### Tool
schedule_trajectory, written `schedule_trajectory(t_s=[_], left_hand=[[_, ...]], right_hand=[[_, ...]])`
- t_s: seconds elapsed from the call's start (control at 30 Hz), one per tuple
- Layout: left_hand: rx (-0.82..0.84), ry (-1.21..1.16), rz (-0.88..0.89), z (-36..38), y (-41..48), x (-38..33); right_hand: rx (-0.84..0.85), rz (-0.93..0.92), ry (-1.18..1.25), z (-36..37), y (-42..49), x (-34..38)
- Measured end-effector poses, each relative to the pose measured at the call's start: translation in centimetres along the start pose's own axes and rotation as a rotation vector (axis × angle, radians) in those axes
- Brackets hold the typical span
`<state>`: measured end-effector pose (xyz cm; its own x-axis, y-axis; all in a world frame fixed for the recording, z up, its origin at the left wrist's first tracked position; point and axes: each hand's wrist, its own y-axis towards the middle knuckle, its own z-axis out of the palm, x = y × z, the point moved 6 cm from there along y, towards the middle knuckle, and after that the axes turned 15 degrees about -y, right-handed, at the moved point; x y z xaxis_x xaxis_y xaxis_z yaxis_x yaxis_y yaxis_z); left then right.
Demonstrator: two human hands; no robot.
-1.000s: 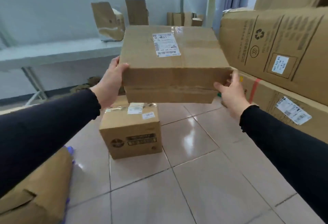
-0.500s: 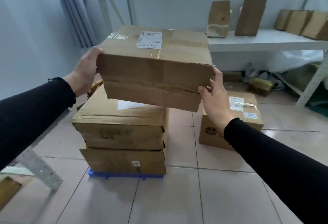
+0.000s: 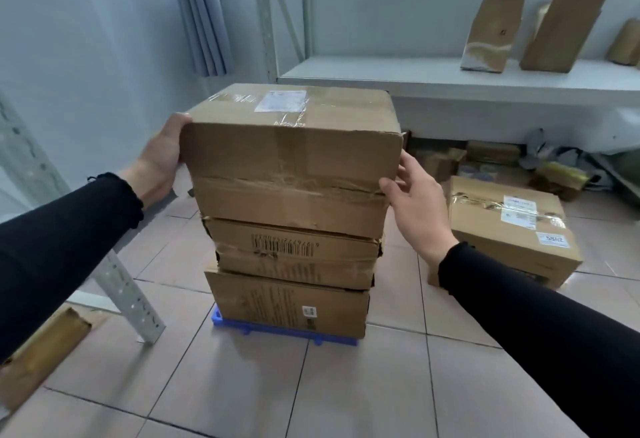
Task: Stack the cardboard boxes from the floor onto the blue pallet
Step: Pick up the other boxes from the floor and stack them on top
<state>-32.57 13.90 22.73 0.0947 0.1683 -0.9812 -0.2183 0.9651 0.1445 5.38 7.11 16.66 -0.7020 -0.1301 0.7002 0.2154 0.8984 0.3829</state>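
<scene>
My left hand [image 3: 157,163] presses the top box [image 3: 291,157] at nine o'clock; my right hand [image 3: 414,209] has just let go, fingers spread at three o'clock. The box, carried a moment ago, now rests third on the stack over the blue pallet [image 3: 277,332]. Another box [image 3: 509,226] waits on the floor.

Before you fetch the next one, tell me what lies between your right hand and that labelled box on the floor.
Nothing visible: only bare tiled floor separates the right hand from the floor box, right of the pallet stack.
</scene>
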Motion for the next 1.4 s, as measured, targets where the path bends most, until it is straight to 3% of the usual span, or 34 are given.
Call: schedule_trajectory(t_s=[0.37,0.43,0.57,0.7,0.87,1.17,1.4], left_hand=[[0.053,0.061,0.05,0.2,-0.3,0.4],[0.034,0.206,0.124,-0.1,-0.1,-0.7],[0.011,0.714,0.443,1.0,-0.2,-4.3],[0.227,1.099,0.578,7.4,-1.0,-6.5],[0.485,1.34,0.638,18.9,-3.1,-6.9],[0.72,1.344,0.864,39.0,-9.8,-4.0],[0.855,1.314,0.75,48.5,-13.2,6.7]], right_hand=[[0.023,-0.042,-0.097,0.3,-1.2,-0.7],[0.036,-0.058,-0.132,0.0,-1.1,-1.1],[0.049,-0.154,-0.324,-2.0,-0.6,-1.4],[0.11,-0.223,-0.592,-6.1,1.1,-1.8],[0.178,-0.161,-0.829,-12.9,3.6,-4.0],[0.147,0.019,-0.996,-24.3,3.3,-13.0],[0.23,0.249,-0.992,-27.7,-0.1,-26.0]])
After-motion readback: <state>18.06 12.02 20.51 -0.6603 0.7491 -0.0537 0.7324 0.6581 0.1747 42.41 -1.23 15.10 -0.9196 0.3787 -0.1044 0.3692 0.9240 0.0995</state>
